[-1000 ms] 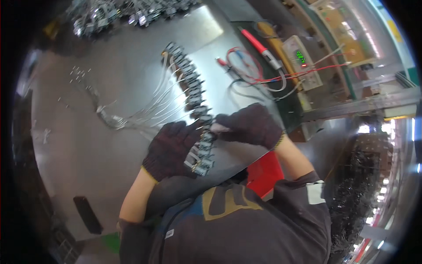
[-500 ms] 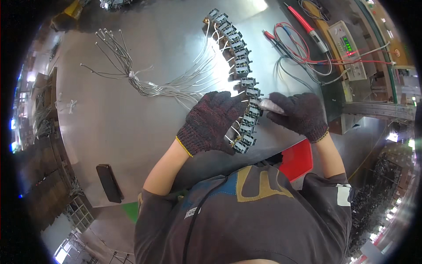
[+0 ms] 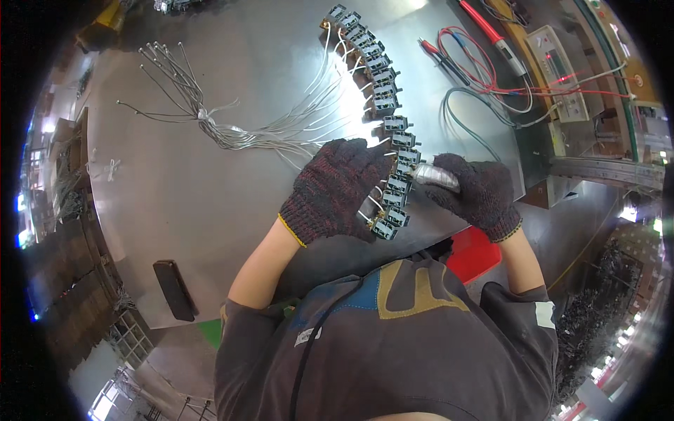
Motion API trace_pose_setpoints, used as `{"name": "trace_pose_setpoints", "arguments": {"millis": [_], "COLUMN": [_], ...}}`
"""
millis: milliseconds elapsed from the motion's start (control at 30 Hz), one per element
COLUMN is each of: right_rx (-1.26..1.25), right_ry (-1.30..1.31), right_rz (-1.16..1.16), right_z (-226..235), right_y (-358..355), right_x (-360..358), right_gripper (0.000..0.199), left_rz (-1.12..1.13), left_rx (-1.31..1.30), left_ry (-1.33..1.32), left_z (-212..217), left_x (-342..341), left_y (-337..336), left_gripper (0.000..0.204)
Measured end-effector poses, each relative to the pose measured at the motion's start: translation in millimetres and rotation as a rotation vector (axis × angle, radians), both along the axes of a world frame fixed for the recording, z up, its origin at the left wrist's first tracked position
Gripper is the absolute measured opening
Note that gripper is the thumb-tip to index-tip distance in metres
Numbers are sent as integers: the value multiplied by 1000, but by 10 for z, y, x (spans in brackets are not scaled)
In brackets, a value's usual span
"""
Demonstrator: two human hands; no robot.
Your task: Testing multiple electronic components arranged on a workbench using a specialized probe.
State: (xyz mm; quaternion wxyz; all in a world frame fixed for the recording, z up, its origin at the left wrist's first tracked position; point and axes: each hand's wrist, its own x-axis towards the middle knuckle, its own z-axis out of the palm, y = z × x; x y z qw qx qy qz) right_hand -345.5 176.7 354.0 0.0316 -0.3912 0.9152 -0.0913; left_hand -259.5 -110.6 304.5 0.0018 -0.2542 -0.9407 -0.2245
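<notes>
A curved row of small black components with pale grey faces lies across the metal table, with thin white wires leading left from it into a tied bundle. My left hand, in a dark red-black knitted glove, is closed against the left side of the row's near part; some fingertips are hidden. My right hand, in a matching glove, grips a silvery wrapped tool. Its tip meets the right side of the row, opposite my left hand. What kind of tool it is cannot be made out.
A meter with a display stands at the far right, with red and dark test leads and a red pen-shaped tool beside it. A dark phone-like case lies near left. Below the table's edge is a red bin.
My right hand and the silvery tool have moved slightly nearer along the row. My left hand stays in about the same place. The meter's green digits no longer show clearly.
</notes>
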Motion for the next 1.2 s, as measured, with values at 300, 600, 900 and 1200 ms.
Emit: {"name": "trace_pose_setpoints", "arguments": {"millis": [300, 600, 900, 1200], "right_rx": [16, -74, -61, -99], "right_ry": [-15, 31, 83, -92], "right_rz": [49, 193, 248, 21], "right_z": [83, 189, 181, 250], "right_y": [-30, -107, -108, -117], "right_x": [-82, -197, -209, 22], "right_gripper": [47, 38, 35, 43], "left_rz": [-15, -20, -20, 4], "left_rx": [-49, -40, -57, -25], "left_ry": [-2, -8, -14, 21], "left_z": [66, 57, 27, 67], "left_x": [-21, -25, -7, -46], "left_y": [14, 0, 14, 19], "left_gripper": [122, 125, 125, 125]}}
